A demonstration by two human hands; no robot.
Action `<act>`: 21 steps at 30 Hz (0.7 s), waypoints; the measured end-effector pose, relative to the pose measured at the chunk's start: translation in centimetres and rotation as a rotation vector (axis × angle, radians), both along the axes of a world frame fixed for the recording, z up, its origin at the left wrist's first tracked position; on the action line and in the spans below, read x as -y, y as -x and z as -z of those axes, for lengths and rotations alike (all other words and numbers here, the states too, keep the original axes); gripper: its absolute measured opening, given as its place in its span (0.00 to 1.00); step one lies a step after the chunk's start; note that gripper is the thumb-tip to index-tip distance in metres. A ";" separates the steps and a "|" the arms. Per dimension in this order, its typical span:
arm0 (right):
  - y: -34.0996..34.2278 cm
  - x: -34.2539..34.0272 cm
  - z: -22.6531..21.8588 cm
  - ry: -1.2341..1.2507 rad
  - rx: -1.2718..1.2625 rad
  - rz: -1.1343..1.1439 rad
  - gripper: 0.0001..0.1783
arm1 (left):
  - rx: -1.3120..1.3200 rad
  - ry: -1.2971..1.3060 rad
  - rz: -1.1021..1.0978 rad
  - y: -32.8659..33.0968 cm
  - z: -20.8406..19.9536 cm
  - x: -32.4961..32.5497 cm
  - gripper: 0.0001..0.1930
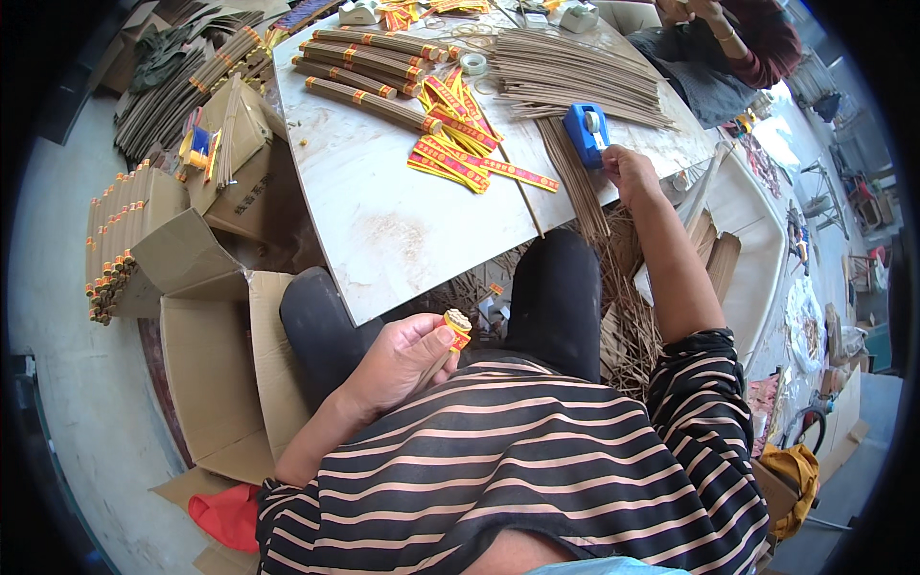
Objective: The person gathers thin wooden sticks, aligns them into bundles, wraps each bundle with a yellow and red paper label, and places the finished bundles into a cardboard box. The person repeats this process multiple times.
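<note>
In my left hand (402, 355) is a bundle of thin brown sticks (457, 319), which look like incense, held close to my body. A yellow and red paper band (462, 337) wraps its top end; my palm hides most of its length. My right hand (630, 174) reaches across the table's right side to a blue tape dispenser (582, 134). Its fingers are pinched together at the dispenser's near end, and what lies between them is too small to make out. Loose sticks (572, 182) lie beside the dispenser, and flat yellow and red paper bands (465, 144) are piled left of it.
Banded stick bundles (359, 67) lie at the table's far left, near a tape roll (472, 63). Loose sticks (575, 77) spread at the back. An opened cardboard box (216, 383) stands at my left; more bundles (120, 235) are stacked beyond. Another person (714, 57) sits across.
</note>
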State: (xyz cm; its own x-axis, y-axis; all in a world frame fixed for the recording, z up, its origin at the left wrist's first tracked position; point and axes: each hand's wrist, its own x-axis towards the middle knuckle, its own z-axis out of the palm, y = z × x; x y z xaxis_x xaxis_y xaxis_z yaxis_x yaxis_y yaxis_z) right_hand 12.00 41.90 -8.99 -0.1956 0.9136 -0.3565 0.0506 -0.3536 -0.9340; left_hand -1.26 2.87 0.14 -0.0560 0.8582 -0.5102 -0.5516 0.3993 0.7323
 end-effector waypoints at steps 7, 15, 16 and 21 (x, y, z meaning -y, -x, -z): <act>0.6 -0.3 1.5 -0.072 -0.026 0.039 0.07 | -0.023 -0.013 -0.002 0.0 0.1 0.3 0.16; 0.2 -1.2 1.8 -0.106 0.284 -0.051 0.05 | -0.017 -0.029 -0.010 0.0 0.1 0.6 0.17; -0.6 -0.8 1.7 -0.028 0.045 -0.104 0.05 | -0.008 -0.029 -0.016 -0.1 0.2 0.8 0.17; -1.9 2.0 -2.3 0.170 -0.279 -0.335 0.05 | -0.007 -0.030 -0.100 0.1 -0.4 1.1 0.17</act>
